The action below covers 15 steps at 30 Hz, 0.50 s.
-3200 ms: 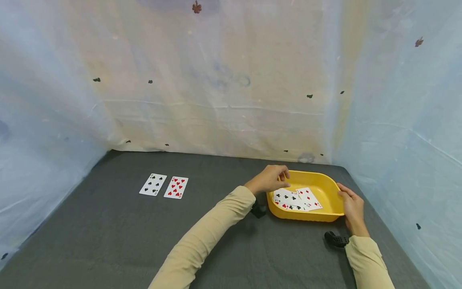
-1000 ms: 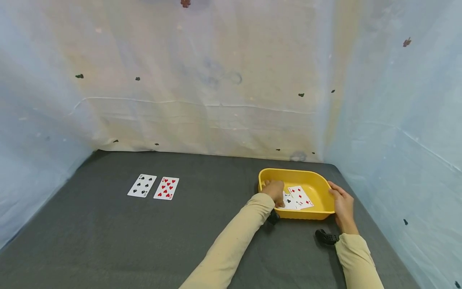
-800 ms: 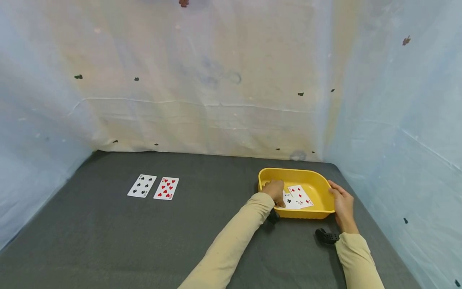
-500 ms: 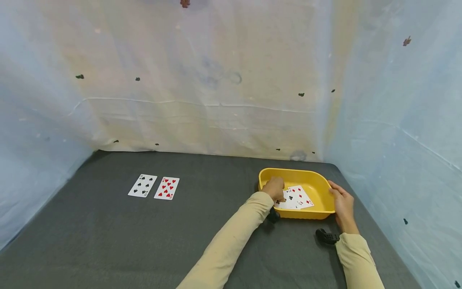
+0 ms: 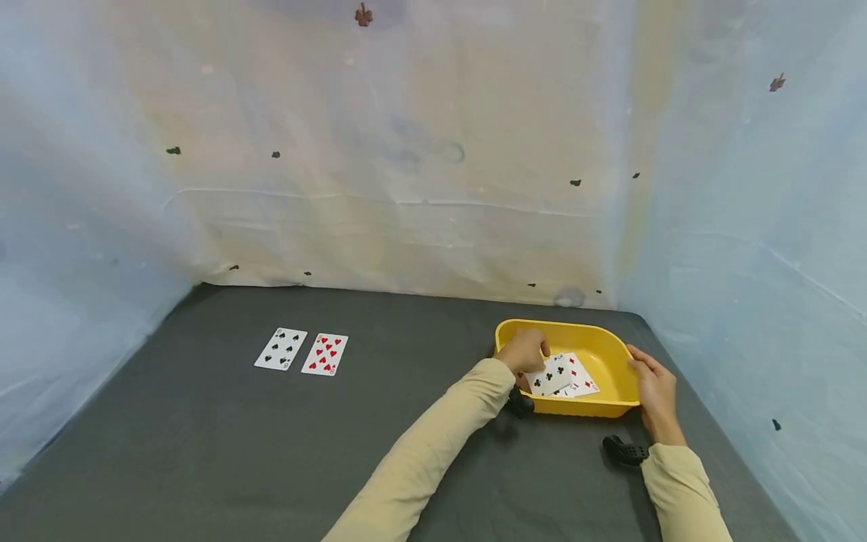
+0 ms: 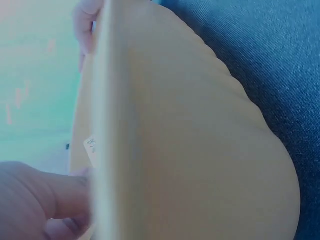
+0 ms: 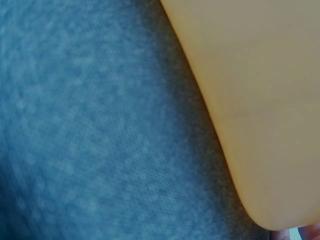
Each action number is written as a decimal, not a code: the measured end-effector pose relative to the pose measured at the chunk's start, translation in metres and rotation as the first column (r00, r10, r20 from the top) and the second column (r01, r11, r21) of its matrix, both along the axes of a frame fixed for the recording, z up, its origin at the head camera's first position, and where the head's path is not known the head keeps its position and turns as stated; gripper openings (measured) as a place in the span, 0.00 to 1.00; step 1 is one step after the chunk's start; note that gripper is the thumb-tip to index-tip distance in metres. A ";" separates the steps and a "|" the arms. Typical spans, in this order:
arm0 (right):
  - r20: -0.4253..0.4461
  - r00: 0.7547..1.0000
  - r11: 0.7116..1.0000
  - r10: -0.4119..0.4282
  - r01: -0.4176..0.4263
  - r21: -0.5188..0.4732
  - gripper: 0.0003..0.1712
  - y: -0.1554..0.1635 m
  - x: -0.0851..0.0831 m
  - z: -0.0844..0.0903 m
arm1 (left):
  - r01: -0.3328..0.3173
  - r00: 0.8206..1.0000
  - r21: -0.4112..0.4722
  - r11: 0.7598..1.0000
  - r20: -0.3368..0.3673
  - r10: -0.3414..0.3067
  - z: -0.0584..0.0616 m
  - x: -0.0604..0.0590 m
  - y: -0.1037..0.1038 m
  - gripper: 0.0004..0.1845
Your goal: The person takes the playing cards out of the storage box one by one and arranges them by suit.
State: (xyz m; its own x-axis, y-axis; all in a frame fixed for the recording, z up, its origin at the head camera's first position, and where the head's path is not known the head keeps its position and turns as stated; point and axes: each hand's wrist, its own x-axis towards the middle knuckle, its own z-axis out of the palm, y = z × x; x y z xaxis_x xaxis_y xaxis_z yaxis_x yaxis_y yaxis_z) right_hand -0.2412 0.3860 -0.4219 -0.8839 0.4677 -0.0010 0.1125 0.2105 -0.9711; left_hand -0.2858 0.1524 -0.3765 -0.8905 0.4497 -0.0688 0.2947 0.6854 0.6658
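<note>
A yellow plastic tray [image 5: 582, 407] stands at the right, with several playing cards inside. My left hand [image 5: 524, 352] reaches over its left end and pinches a clubs playing card [image 5: 552, 374] by its left side; the fingertips are partly hidden. That card overlaps a diamonds card [image 5: 581, 376] lying in the tray. My right hand [image 5: 657, 395] grips the tray's right rim, thumb on top. In the left wrist view, the tray's outer wall [image 6: 200, 125] hides most of the inside, and a card corner [image 6: 90, 147] shows near my fingers.
On the dark grey cloth [image 5: 271, 452], a spades card [image 5: 281, 348] and a hearts card [image 5: 325, 354] lie face up side by side at the left. Pale sheets [image 5: 406, 150] hang behind and at both sides. Black wrist devices [image 5: 625, 451] sit under the forearms.
My left hand went from above the tray's left end down among the cards, then rose slightly, shifting the clubs card over the diamonds card. The right hand keeps its grip.
</note>
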 end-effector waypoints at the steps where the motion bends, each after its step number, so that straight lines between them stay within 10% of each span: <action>1: -0.003 1.000 1.000 0.001 -0.001 0.012 0.25 0.002 0.001 0.000 | 0.004 1.000 0.020 1.000 0.006 -0.004 0.001 0.001 0.000 0.09; 15: 0.015 1.000 0.999 0.019 -0.020 0.035 0.25 0.002 0.003 0.002 | 0.043 0.999 0.238 0.970 -0.012 -0.041 0.007 -0.001 -0.017 0.05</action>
State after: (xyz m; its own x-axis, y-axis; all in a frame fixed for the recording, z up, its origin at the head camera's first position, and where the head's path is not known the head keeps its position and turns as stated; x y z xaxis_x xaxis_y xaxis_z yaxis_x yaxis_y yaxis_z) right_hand -0.2380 0.3878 -0.4198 -0.8927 0.4506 0.0022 0.1223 0.2470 -0.9613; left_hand -0.2869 0.1357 -0.3694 -0.8705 0.4896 0.0506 0.3248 0.4943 0.8063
